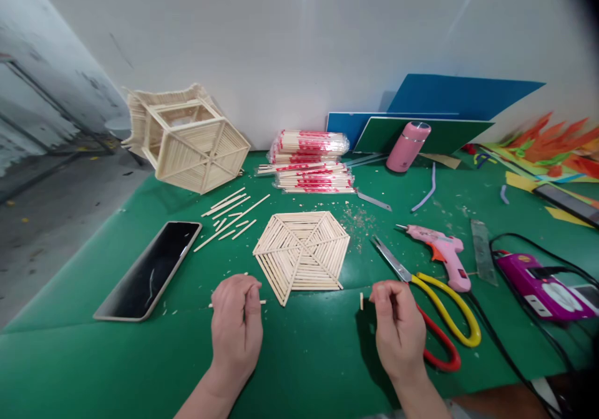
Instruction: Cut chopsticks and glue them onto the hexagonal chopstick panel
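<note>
Wooden hexagonal panel (309, 245) lay at twelve o'clock. Left hand (238, 316) curled over stick (262, 302), right hand (400, 325) curled; both fingers' grips unclear. Rightward sweep toward three o'clock risked snagging scissors (410, 277).

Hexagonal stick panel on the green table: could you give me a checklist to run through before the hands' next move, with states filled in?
1. Panel resting on the table: ok, it lies just beyond the hands.
2. Outer edge even: not ok, one spoke end juts past the near edge.
3. Left hand gripping its stick: cannot tell, ends show on both sides but the hand hides the middle.
4. Right hand clear of the scissors: cannot tell, it overlaps them in this view.
5. Glue gun nozzle aimed away from the right hand: ok, it points leftward.
6. Glue gun cool: cannot tell.
</note>
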`<state>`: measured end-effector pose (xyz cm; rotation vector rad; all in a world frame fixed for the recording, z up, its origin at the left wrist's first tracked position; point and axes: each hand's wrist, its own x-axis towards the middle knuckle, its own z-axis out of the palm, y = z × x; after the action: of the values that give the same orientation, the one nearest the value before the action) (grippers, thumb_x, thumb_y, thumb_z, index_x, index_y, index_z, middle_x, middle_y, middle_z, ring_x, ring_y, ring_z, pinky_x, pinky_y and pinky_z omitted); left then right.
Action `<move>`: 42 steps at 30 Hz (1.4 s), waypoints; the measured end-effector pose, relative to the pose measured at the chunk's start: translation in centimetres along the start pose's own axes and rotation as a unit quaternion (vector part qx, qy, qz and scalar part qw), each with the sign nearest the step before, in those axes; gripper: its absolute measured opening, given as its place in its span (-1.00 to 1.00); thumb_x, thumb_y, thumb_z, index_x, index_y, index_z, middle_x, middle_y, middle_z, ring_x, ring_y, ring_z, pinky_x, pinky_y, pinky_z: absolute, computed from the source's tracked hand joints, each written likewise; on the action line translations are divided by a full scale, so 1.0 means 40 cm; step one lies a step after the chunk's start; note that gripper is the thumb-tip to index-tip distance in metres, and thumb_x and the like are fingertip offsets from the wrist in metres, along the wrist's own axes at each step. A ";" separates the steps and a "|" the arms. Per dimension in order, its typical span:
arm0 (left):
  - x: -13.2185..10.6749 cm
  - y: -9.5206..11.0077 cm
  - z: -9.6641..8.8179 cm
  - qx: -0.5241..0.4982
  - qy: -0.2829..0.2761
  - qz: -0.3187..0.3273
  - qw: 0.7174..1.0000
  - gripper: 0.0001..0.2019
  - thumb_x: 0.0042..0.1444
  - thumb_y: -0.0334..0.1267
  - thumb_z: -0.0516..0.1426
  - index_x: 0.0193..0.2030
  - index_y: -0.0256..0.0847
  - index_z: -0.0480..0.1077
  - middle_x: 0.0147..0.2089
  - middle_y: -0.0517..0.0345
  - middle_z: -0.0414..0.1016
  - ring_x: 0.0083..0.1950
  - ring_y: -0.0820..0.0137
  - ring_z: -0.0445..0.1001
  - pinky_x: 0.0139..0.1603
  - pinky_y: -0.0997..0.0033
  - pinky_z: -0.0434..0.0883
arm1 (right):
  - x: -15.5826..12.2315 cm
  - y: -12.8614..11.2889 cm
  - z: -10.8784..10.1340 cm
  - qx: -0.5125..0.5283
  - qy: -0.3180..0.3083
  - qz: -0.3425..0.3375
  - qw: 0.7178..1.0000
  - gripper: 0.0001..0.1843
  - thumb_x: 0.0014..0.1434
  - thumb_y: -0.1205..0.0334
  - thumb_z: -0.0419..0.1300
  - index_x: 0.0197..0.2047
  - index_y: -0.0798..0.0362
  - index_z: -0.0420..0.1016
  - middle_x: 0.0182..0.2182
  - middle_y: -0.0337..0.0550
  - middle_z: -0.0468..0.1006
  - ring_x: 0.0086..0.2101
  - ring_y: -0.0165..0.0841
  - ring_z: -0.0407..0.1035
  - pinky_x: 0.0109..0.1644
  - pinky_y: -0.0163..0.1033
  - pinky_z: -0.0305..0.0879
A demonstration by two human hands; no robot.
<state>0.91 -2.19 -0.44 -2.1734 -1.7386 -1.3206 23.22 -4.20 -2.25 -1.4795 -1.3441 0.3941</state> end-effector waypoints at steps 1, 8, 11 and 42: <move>-0.001 -0.001 0.000 -0.004 0.001 -0.003 1.000 -0.88 0.14 -0.44 -0.07 -0.29 -0.19 0.22 -0.34 0.12 0.32 -0.24 0.36 0.32 -0.23 0.33 0.27 | 0.001 0.000 0.001 -0.006 0.004 -0.003 1.000 -0.82 0.21 0.21 -0.06 -0.40 0.04 0.23 -0.53 -0.24 0.34 -0.49 -0.42 0.28 -0.39 -0.32 0.23; 0.000 -0.012 -0.017 -0.001 0.018 0.010 1.000 -0.81 0.07 -0.43 0.03 -0.14 -0.21 0.25 -0.25 0.05 0.34 -0.17 0.30 0.33 -0.20 0.27 0.31 | 0.007 -0.002 0.006 -0.057 0.009 -0.018 0.998 -0.81 0.20 0.18 -0.05 -0.41 0.04 0.23 -0.54 -0.24 0.35 -0.51 -0.42 0.28 -0.42 -0.32 0.23; 0.008 -0.038 -0.048 0.037 -0.010 0.041 0.998 -0.80 0.06 -0.42 0.06 -0.15 -0.22 0.29 -0.23 0.02 0.36 -0.17 0.28 0.35 -0.18 0.23 0.31 | 0.008 -0.005 0.006 -0.074 0.010 -0.012 0.997 -0.80 0.19 0.16 -0.04 -0.41 0.05 0.25 -0.54 -0.25 0.36 -0.52 -0.42 0.29 -0.43 -0.32 0.23; 0.034 0.029 -0.023 0.007 -0.294 0.181 0.939 -0.75 0.13 -0.49 -0.15 -0.33 -0.25 0.32 -0.39 0.06 0.41 -0.38 0.35 0.37 -0.40 0.36 0.31 | 0.010 -0.046 0.021 -0.070 -0.184 -0.125 0.972 -0.82 0.10 0.35 0.10 -0.19 0.02 0.41 -0.38 -0.15 0.43 -0.37 -0.38 0.32 -0.34 -0.27 0.29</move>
<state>1.32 -2.06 1.53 -2.8964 -1.3479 -0.6052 21.71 -3.81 -0.92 -1.3693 -1.8644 0.4311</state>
